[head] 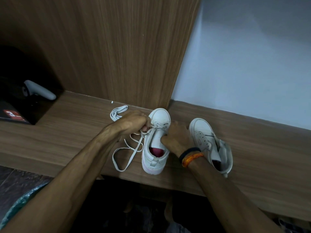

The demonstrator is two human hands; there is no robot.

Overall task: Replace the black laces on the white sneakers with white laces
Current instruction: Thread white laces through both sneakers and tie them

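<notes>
My left hand (134, 122) pinches the white lace (134, 149) right at the eyelets of the nearer sneaker (157, 140), fingers curled tight on it. My right hand (176, 137) grips that shoe's side and tongue to hold it still on the wooden tabletop (67, 132). The lace looks soft, flat and limp; its free length lies in loose loops on the tabletop to the shoe's left, so I judge it will twist and snag if I pull from far back. It is best held close to the tip, where it is stiffest, and fed straight through. The shoe seems light and likely to slide, so it needs that bracing. The second sneaker (208, 142) stands just to the right, apparently unlaced. A spare bundled lace (118, 111) lies behind my left hand.
</notes>
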